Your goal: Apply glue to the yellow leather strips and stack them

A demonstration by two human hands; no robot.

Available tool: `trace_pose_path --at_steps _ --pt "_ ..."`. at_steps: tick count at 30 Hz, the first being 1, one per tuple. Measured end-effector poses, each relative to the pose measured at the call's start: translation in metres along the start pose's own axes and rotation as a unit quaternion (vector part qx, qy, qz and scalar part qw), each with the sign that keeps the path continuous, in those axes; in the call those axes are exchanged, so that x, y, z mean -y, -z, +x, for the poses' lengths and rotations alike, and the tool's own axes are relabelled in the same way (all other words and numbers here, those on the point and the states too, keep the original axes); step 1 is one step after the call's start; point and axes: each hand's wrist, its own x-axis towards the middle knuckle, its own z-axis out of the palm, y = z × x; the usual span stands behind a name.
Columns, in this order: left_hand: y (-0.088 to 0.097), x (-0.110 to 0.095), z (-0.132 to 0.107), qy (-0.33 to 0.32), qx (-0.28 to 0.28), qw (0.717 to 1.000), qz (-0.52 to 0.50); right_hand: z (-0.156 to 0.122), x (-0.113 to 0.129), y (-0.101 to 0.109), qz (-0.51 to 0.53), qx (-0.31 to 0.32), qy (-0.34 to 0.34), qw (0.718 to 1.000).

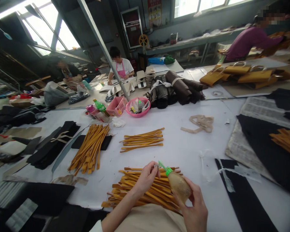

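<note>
1. from my remote seat behind the head camera, i see the right hand (194, 206) with thumb and fingers clamped around the squeeze bottle (180, 187), which is tilted, its green nozzle (168, 170) pointing up and to the left.
2. the left hand (147, 175) has thumb and fingertips pinched together beside the nozzle's tip; whether something small sits between them, i cannot tell.
3. the bottle is above the right part of the nearest heap of mustard straps (128, 183), close to my side of the white worktable (174, 135).
4. i take the step in hand to be tending the nozzle's tip. i'd hold the bottle's soft-looking body firmly but without squeezing, tip raised, so nothing drips on the straps.
5. i'd work the left fingertips only at the very end, and steady the nozzle so it doesn't bend.
6. my count: one squeeze bottle, one nozzle, two hands.
7. straps: one heap below the hands and one pile (90, 148) to the left, both too overlapped to count; the separate row (142, 140) has about half a dozen.
8. beyond: one pink basin (138, 115), one pink box (117, 108), one beige ribbon (205, 120).
</note>
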Motion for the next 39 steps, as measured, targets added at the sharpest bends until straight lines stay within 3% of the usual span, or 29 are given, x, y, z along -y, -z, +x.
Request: trace_pose_path --at_steps 3,9,14,24,39 --pt "0.000 0.002 0.000 -0.002 -0.007 1.000 0.004 -0.001 -0.003 0.001 -0.002 -0.032 -0.009 0.999" --pt "0.000 0.005 0.000 0.002 -0.007 1.000 -0.002 -0.003 -0.007 0.000 0.030 0.011 -0.017 0.999" --pt "0.001 0.008 0.001 0.003 -0.005 1.000 0.001 -0.001 -0.007 -0.002 0.061 -0.057 -0.096 0.992" --pt "0.001 0.002 0.002 0.026 0.006 0.999 -0.042 -0.013 -0.008 0.003 0.063 0.001 -0.061 0.996" --pt "0.003 -0.003 0.002 0.059 0.002 0.994 -0.094 -0.012 -0.017 0.002 0.051 -0.011 -0.036 0.998"
